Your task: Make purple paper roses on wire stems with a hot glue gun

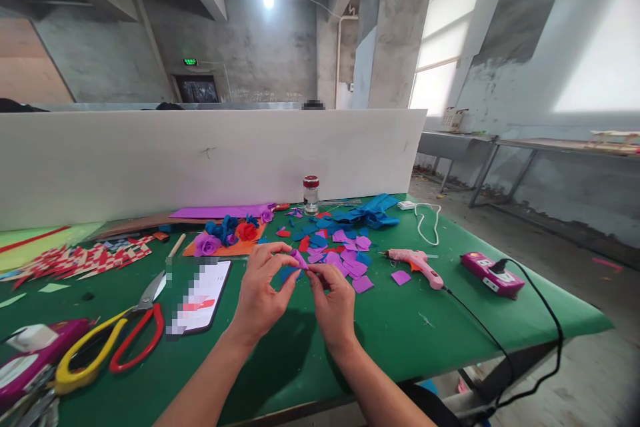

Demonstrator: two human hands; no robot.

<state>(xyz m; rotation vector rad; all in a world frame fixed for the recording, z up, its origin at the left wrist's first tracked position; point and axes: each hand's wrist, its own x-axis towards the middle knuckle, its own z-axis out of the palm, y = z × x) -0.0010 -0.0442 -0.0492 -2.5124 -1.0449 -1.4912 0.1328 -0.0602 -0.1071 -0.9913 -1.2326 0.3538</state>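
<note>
Between both hands, above the table, is a small rolled piece of purple paper (299, 259). My left hand (265, 290) pinches it from the left between thumb and fingers. From the right, the fingertips of my right hand (331, 297) close on its lower end. Just beyond the hands lie loose purple paper pieces (355, 267), mixed with blue and red ones. A pink glue gun (416, 263) rests to the right of them, its black cord running off the table. Finished-looking paper roses, among them a purple rose (207, 244) and a red rose (247, 231), sit on orange paper at the back left.
Scissors (145, 307) with one yellow and one red handle lie left, beside a phone (213, 293). A lidded glass jar (311, 197) stands before a white partition (225, 160). At right is a purple power strip (493, 273) with a plug in it; a white cable (438, 220) lies behind.
</note>
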